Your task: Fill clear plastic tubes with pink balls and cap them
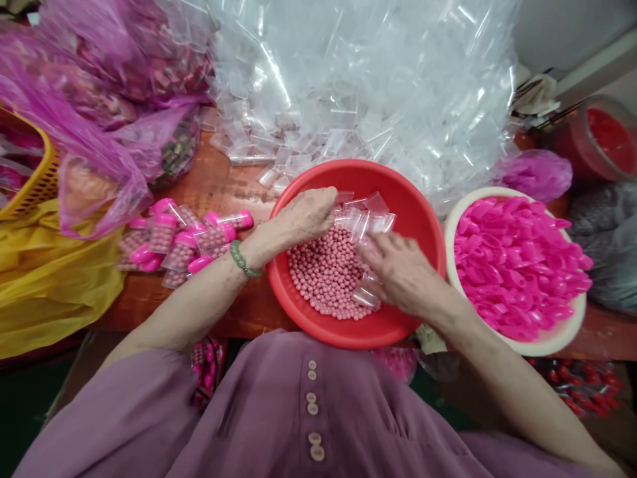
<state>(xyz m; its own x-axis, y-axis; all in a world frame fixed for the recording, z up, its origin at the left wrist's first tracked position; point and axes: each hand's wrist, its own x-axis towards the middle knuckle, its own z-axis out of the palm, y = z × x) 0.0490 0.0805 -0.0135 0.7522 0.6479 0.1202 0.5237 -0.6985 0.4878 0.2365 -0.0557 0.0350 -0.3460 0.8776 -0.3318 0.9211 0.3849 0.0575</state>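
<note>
A red basin point(308, 325) holds many small pink beads point(328, 275) and several clear plastic tubes point(365, 216). Over the basin's upper left part is my left hand point(311, 212), fingers bent together and pointing down toward the tubes; what they may hold is hidden. My right hand point(398, 269), blurred, reaches in from the right with its fingers spread over the tubes, touching or just above them. One clear tube point(367, 293) lies on the beads below its fingers. Bead-filled tubes with pink caps point(182, 242) lie in a pile left of the basin.
Clear tubes form a large heap point(368, 79) behind the basin. A white basin point(450, 245) of pink caps point(517, 265) stands at the right. Purple bags point(114, 133), a yellow bag point(54, 279) and a yellow basket point(37, 182) are at the left. A red container point(610, 139) sits far right.
</note>
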